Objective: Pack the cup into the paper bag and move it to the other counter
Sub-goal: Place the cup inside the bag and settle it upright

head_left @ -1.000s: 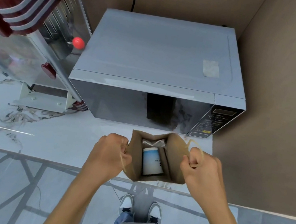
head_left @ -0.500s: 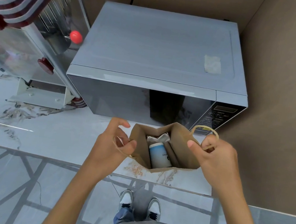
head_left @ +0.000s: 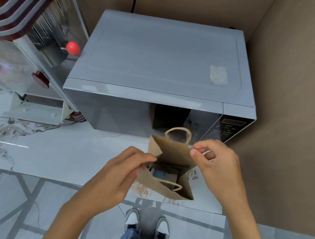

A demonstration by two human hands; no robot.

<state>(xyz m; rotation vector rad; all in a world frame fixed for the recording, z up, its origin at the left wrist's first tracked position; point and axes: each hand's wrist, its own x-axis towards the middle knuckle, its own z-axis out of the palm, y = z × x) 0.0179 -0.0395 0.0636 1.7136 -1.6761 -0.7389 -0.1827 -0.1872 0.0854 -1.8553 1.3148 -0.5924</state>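
Marble surface (head_left: 49,150), lower centre of frame: paper bag (head_left: 176,155) standing, cup (head_left: 159,174) already inside. My left hand (head_left: 122,173) and right hand (head_left: 216,165) pinch its rim. Carrying to the other counter remains.
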